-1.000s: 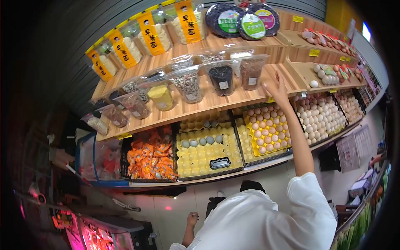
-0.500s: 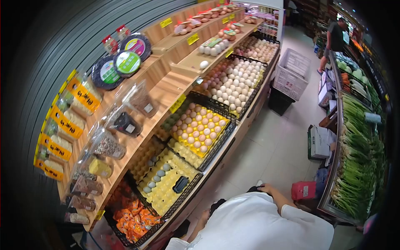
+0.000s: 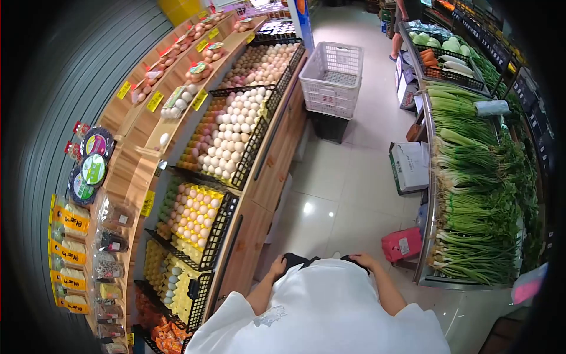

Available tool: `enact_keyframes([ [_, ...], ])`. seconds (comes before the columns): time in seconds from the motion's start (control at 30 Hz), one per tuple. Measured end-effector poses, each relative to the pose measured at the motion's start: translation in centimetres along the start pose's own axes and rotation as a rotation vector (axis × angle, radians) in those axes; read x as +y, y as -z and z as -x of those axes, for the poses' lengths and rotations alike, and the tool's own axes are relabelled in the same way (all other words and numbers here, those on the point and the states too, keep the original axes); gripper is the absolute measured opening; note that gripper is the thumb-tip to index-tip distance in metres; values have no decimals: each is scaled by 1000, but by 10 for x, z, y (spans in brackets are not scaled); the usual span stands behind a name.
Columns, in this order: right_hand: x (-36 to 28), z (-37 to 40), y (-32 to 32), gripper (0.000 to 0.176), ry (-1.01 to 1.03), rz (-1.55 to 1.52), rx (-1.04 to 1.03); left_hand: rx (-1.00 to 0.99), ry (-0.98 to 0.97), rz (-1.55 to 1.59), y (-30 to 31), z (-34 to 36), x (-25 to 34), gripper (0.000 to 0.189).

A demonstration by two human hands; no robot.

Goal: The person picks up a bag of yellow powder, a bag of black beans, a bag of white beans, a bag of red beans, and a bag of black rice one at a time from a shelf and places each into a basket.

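Below me, at the bottom of the head view, both arms come out of a white T-shirt (image 3: 318, 312). My left hand (image 3: 277, 267) lies against the dark trouser leg (image 3: 293, 260), its fingers loosely extended and no object seen in it. On the other side my right hand (image 3: 367, 262) rests on the other dark trouser leg, also apparently open and holding nothing visible. Nearest to the left hand is the wooden egg stand (image 3: 242, 253). A pink-red package (image 3: 402, 244) sits on the floor just beyond the right hand.
Left, black crates hold white eggs (image 3: 230, 138) and a yellow egg tray (image 3: 194, 213), below a wooden shelf of packaged goods. Ahead, a grey plastic basket (image 3: 331, 105) stands on a black bin (image 3: 328, 127). Right are green onions (image 3: 463, 200), a white box (image 3: 411, 165) and a person's leg (image 3: 397, 38).
My view has swung to the right, so the egg shelves sit further left and the vegetable stand shows more fully. Both hands stay at the trouser legs, the left one now more visible.
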State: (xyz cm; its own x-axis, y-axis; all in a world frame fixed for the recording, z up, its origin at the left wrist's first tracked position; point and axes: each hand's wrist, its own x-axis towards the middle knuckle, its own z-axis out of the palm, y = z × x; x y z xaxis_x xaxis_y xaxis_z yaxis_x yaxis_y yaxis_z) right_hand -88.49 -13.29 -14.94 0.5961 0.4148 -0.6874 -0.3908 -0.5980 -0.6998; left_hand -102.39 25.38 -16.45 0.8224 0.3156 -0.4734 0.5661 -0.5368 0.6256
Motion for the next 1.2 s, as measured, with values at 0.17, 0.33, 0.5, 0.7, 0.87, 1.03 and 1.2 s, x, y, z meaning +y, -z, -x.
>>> enact_keyframes([
  [0.17,7,-1,33,31,-31,-164,-16,-258,-84,-88,12,-63,100,41],
  [0.33,15,-35,74,31,-54,-137,37,-395,-56,-237,8,-128,136,39],
  [0.5,18,-66,149,30,27,-363,62,-504,-118,-311,-20,-215,127,40],
  [0.7,-18,-123,263,31,22,-205,265,-548,55,-246,-30,-319,204,37],
  [0.87,-84,-165,335,31,28,-59,505,-389,-174,-315,-34,-425,312,35],
  [1.03,-145,-204,393,31,119,1,392,-412,-344,-92,-46,-484,458,34],
  [1.2,-161,-273,467,32,202,110,375,-587,-330,-181,-97,-538,525,34],
])
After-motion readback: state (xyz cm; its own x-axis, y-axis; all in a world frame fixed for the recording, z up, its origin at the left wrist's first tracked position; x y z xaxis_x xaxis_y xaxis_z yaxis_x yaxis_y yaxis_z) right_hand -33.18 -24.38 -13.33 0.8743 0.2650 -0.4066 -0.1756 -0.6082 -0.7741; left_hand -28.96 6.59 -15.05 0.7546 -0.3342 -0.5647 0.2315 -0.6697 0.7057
